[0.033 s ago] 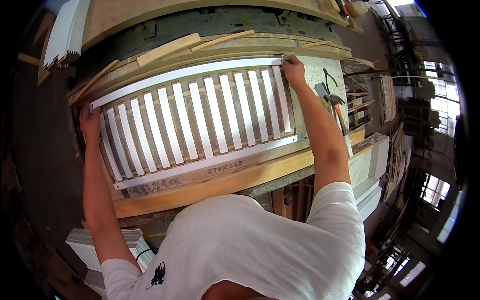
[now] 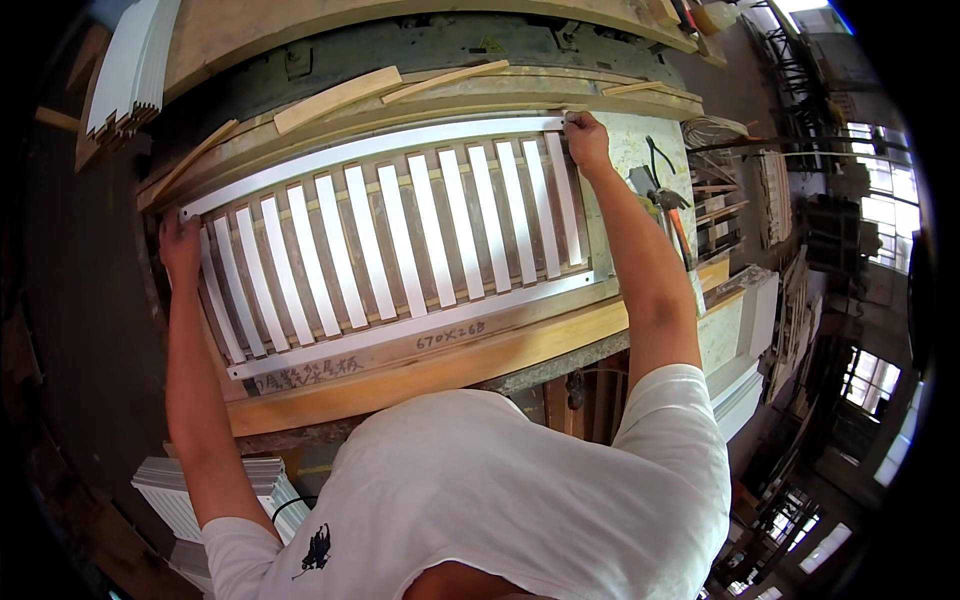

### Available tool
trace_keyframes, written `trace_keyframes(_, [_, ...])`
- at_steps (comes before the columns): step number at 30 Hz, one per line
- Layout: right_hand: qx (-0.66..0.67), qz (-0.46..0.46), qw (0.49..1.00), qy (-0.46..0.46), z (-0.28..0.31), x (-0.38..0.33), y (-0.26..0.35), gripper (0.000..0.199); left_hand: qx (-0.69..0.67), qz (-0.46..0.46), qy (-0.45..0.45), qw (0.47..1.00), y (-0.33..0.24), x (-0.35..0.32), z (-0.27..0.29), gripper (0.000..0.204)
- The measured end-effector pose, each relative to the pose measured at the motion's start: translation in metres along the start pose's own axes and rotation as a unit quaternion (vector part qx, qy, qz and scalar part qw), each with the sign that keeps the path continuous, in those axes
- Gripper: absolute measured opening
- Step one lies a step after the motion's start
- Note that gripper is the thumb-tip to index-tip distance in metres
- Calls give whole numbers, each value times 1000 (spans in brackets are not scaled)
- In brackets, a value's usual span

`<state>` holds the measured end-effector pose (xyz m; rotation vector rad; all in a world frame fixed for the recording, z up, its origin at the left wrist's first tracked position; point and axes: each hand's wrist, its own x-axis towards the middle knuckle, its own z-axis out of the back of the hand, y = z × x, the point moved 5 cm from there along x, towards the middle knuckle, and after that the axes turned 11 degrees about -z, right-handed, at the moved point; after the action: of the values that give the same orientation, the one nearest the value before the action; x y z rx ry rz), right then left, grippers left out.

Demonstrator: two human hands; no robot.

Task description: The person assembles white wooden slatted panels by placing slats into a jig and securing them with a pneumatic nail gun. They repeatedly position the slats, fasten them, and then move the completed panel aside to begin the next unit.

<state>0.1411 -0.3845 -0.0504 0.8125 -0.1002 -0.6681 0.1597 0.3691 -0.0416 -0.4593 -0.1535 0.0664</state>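
A long white rail (image 2: 400, 137) lies along the far side of a wooden jig board (image 2: 520, 318). My left hand (image 2: 180, 243) has its fingers closed at the rail's left end, and my right hand (image 2: 588, 142) pinches the right end. Between this rail and a second white rail (image 2: 450, 314) on the near side, several white slats (image 2: 424, 230) lie side by side with gaps between them. Small dark holes show near the rail ends. Parts of my left fingers are in shadow.
Pliers (image 2: 657, 158) and an orange-handled hammer (image 2: 682, 235) lie right of the jig. Loose wood strips (image 2: 340, 100) rest beyond it. White strips (image 2: 132, 70) are stacked at far left, more white pieces (image 2: 205, 490) at near left. A yellowish wooden bar (image 2: 400, 389) runs along the front.
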Motion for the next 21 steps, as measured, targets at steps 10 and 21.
trace_keyframes(10, [-111,142,984,-9,3,-7,16,22,112,-54,-30,992,40,-8,-8,52])
trace_keyframes(21, [-143,157,976,43,-4,7,3,25,-15,-85,-63,994,7,-9,15,24])
